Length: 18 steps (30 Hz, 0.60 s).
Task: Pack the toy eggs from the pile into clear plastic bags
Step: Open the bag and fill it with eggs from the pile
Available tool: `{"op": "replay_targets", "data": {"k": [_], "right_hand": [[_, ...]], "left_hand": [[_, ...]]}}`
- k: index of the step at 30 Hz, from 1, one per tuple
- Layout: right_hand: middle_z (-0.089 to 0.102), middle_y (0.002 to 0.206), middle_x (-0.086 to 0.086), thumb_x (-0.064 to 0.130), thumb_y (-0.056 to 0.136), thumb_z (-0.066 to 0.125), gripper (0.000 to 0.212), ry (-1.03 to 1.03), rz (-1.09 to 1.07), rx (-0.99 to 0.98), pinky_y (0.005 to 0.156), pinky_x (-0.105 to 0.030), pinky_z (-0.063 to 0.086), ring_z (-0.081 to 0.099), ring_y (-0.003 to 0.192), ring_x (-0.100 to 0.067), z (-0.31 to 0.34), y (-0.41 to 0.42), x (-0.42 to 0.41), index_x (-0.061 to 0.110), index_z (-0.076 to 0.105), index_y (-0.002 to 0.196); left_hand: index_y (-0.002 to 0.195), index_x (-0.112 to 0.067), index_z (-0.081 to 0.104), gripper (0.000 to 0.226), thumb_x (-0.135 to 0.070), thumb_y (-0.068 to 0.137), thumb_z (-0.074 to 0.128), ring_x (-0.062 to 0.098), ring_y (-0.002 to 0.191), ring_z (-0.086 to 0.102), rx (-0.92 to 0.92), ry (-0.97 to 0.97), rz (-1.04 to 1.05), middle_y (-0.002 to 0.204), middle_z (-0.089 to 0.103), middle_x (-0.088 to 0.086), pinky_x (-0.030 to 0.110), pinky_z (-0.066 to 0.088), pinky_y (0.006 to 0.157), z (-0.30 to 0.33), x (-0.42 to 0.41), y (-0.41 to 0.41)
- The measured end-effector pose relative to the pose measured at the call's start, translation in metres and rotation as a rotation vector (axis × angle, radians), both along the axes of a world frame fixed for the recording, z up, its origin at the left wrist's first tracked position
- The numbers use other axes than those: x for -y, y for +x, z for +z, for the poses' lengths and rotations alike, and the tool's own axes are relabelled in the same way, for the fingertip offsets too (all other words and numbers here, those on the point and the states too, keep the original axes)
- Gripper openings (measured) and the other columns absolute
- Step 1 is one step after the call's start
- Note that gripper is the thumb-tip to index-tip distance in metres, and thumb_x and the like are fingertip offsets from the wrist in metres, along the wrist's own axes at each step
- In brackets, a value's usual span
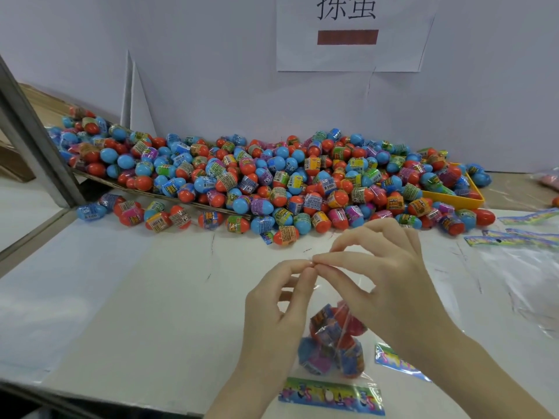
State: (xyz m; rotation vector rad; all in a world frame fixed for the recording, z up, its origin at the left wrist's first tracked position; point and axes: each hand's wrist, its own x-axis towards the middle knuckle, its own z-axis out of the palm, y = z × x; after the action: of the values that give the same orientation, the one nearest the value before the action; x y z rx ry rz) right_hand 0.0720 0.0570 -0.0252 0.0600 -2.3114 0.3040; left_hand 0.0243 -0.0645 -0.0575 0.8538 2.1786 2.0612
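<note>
A big pile of blue and orange toy eggs (272, 179) lies along the back of the white table. In front of me a clear plastic bag (332, 343) holds several eggs, its printed header strip at the bottom. My left hand (272, 303) and my right hand (390, 273) both pinch the bag's upper edge, fingertips meeting above the eggs. The bag hangs down between my hands, just over the table.
A yellow tray (453, 201) sits under the pile's right end. More clear bags with printed strips (520, 240) lie at the right, and one strip (393, 361) beside my right wrist. A grey post (36, 152) stands at the left, a paper sign (348, 34) on the wall.
</note>
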Motion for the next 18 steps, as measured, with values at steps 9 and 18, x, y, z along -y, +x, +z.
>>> {"op": "replay_targets", "data": {"k": [9, 18], "right_hand": [[0.065, 0.069, 0.002, 0.021, 0.082, 0.060, 0.017, 0.027, 0.144, 0.123, 0.062, -0.028, 0.043, 0.056, 0.064, -0.018, 0.007, -0.002, -0.006, 0.012, 0.074, 0.077], [0.062, 0.065, -0.001, 0.012, 0.083, 0.049, 0.027, 0.508, 0.152, 0.066, 0.054, -0.031, 0.048, 0.058, 0.060, -0.019, 0.014, -0.005, -0.008, 0.012, 0.069, 0.066]], "left_hand": [[0.086, -0.034, 0.059, 0.018, -0.020, 0.087, 0.048, -0.002, 0.069, 0.058, -0.385, -0.105, 0.123, 0.071, 0.060, -0.023, 0.001, 0.041, 0.064, -0.007, 0.002, -0.004], [0.085, -0.006, 0.069, 0.029, -0.011, 0.085, 0.041, 0.006, 0.071, 0.053, -0.590, -0.217, 0.217, 0.071, 0.066, -0.001, 0.006, 0.041, 0.066, -0.015, 0.002, -0.009]]}}
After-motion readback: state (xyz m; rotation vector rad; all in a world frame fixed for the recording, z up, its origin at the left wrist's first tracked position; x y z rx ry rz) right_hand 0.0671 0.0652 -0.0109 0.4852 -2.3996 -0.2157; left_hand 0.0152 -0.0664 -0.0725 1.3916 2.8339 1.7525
